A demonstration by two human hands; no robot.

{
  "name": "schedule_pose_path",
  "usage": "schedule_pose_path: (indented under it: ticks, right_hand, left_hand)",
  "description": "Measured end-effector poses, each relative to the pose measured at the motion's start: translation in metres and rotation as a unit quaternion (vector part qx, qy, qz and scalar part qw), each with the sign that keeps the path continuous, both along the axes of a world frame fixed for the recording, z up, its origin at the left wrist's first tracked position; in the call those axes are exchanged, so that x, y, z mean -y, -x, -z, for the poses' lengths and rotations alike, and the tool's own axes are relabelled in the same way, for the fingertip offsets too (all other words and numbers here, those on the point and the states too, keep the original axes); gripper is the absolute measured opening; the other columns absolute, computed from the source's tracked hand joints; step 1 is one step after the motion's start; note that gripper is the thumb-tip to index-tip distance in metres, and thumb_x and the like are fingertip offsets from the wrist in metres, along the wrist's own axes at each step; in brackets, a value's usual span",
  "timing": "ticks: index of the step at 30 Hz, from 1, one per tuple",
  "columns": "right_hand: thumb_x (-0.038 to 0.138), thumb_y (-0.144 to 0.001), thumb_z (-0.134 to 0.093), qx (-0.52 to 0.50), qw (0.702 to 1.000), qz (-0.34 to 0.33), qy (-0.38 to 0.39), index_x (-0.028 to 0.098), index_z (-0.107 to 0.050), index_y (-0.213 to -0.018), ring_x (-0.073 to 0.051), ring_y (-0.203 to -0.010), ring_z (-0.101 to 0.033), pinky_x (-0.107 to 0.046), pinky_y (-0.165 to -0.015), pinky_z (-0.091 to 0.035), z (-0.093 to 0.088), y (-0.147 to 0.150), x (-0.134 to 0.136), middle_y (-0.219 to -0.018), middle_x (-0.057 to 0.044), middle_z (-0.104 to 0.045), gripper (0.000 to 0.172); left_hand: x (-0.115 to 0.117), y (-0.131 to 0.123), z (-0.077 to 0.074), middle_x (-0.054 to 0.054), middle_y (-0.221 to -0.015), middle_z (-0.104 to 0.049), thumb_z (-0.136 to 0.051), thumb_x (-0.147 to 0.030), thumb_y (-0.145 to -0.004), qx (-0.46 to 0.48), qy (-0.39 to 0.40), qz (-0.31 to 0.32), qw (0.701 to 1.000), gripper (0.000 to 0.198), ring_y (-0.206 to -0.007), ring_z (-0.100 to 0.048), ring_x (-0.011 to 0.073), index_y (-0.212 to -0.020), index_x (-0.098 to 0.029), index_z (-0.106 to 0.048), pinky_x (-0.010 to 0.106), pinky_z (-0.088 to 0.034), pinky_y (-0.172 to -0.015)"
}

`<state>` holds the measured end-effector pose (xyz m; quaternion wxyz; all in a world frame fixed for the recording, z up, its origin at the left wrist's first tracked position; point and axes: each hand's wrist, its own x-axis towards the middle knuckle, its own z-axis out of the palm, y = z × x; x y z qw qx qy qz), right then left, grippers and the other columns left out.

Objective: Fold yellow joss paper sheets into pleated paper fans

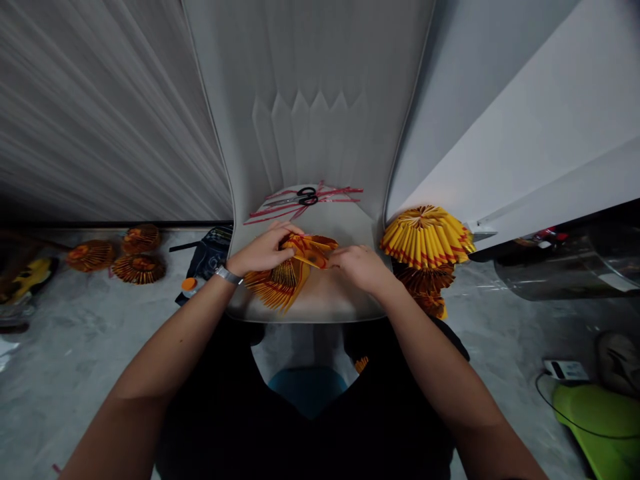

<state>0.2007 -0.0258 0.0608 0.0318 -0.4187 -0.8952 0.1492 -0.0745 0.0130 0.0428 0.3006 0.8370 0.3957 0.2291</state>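
Note:
Over the seat of a grey chair [340, 293], my left hand [267, 248] is closed on a folded yellow and red paper piece [313, 252]. At the right end of that same piece, the fingers of my right hand [357, 265] are pinched on its edge. A pleated yellow paper fan [280, 285] spreads out below my left hand, on the seat; whether it joins the held piece is unclear. Behind my hands, scissors with black handles [307, 196] lie among pink-red ribbon strips [270, 213] at the back of the seat.
Pleated yellow paper rosettes [427, 233] are stacked right of the chair. Several smaller ones [139, 268] sit on the floor at left, near a dark bag [213, 252] and an orange-capped bottle [189, 285]. A green object [600, 420] stands at lower right.

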Motion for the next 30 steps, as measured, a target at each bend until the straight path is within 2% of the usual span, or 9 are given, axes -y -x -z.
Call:
schedule_pose_path:
  ticks: [4,9,11,14,17,20,23,27,30]
  right_hand:
    - [0.01,-0.094,-0.062,-0.025,0.999,0.027,-0.005,0.026,-0.082,-0.099,-0.023,-0.096,-0.073,-0.031,-0.075,-0.046,0.002,-0.002,0.001,-0.112,-0.004,-0.081,0.026]
    - [0.018,-0.096,-0.065,-0.013,0.998,0.059,-0.002,0.03,-0.08,-0.113,-0.024,-0.093,-0.074,-0.031,-0.073,-0.046,0.009,0.002,0.006,-0.111,-0.005,-0.081,0.025]
    - [0.021,-0.097,-0.066,-0.017,0.998,0.067,0.007,0.031,-0.081,-0.112,-0.024,-0.092,-0.074,-0.031,-0.074,-0.046,0.013,0.002,0.004,-0.111,-0.005,-0.082,0.024]
    - [0.032,-0.1,-0.067,-0.096,0.99,0.095,0.04,0.029,-0.083,-0.105,-0.021,-0.085,-0.074,-0.029,-0.072,-0.045,0.022,0.001,-0.002,-0.1,-0.003,-0.083,0.017]
    - [0.041,-0.099,-0.069,-0.187,0.968,0.154,0.067,0.024,-0.083,-0.101,-0.018,-0.072,-0.069,-0.026,-0.068,-0.043,0.032,0.005,-0.008,-0.084,-0.001,-0.081,0.022]
    - [0.043,-0.098,-0.07,-0.219,0.948,0.218,0.071,0.02,-0.081,-0.091,-0.017,-0.064,-0.064,-0.026,-0.064,-0.04,0.038,0.016,-0.01,-0.072,0.0,-0.076,0.027]
    - [0.042,-0.099,-0.067,-0.201,0.945,0.251,0.057,0.02,-0.079,-0.088,-0.017,-0.063,-0.063,-0.027,-0.064,-0.04,0.039,0.028,-0.007,-0.07,-0.001,-0.074,0.027]
    - [0.043,-0.1,-0.066,-0.16,0.956,0.246,0.015,0.024,-0.082,-0.096,-0.02,-0.069,-0.069,-0.028,-0.068,-0.042,0.037,0.037,-0.004,-0.077,-0.003,-0.077,0.025]
    - [0.046,-0.101,-0.064,-0.13,0.958,0.255,-0.007,0.026,-0.082,-0.098,-0.022,-0.069,-0.07,-0.029,-0.066,-0.043,0.035,0.041,-0.003,-0.075,-0.004,-0.077,0.028]
  left_hand:
    - [-0.001,0.0,0.0,0.007,-0.124,-0.069,-0.057,-0.023,-0.082,-0.004,0.009,-0.002,1.0,0.042,-0.123,-0.058,0.028,-0.123,-0.022,-0.068,0.047,-0.044,-0.115]
    - [-0.003,0.0,0.0,0.007,-0.126,-0.069,-0.057,-0.023,-0.082,-0.006,0.015,-0.004,1.0,0.043,-0.126,-0.056,0.0287,-0.123,-0.023,-0.068,0.048,-0.043,-0.117]
    - [-0.003,0.0,0.001,0.007,-0.127,-0.068,-0.056,-0.023,-0.082,-0.005,0.013,-0.004,1.0,0.043,-0.127,-0.056,0.0288,-0.123,-0.023,-0.068,0.048,-0.041,-0.118]
    - [-0.003,0.002,0.002,0.008,-0.129,-0.067,-0.055,-0.025,-0.082,-0.003,0.012,-0.006,1.0,0.045,-0.126,-0.056,0.0291,-0.125,-0.021,-0.066,0.05,-0.041,-0.118]
    - [-0.003,0.003,0.002,0.009,-0.132,-0.067,-0.055,-0.025,-0.082,0.001,0.018,-0.003,1.0,0.048,-0.125,-0.056,0.0293,-0.129,-0.02,-0.063,0.05,-0.042,-0.117]
    - [-0.002,0.002,0.001,0.009,-0.131,-0.067,-0.056,-0.026,-0.081,-0.002,0.018,-0.001,1.0,0.049,-0.124,-0.056,0.0293,-0.129,-0.02,-0.063,0.05,-0.042,-0.116]
    - [-0.001,0.0,0.0,0.009,-0.129,-0.068,-0.057,-0.027,-0.082,-0.002,0.01,-0.003,1.0,0.045,-0.123,-0.057,0.0296,-0.126,-0.02,-0.065,0.05,-0.043,-0.115]
    - [0.0,-0.004,0.0,0.008,-0.123,-0.071,-0.06,-0.034,-0.088,0.012,0.013,-0.016,1.0,0.034,-0.12,-0.058,0.0292,-0.119,-0.022,-0.068,0.05,-0.044,-0.114]
    - [0.003,-0.007,-0.001,0.008,-0.119,-0.071,-0.062,-0.043,-0.092,0.031,0.016,-0.032,0.999,0.032,-0.118,-0.06,0.0285,-0.116,-0.022,-0.069,0.049,-0.045,-0.112]
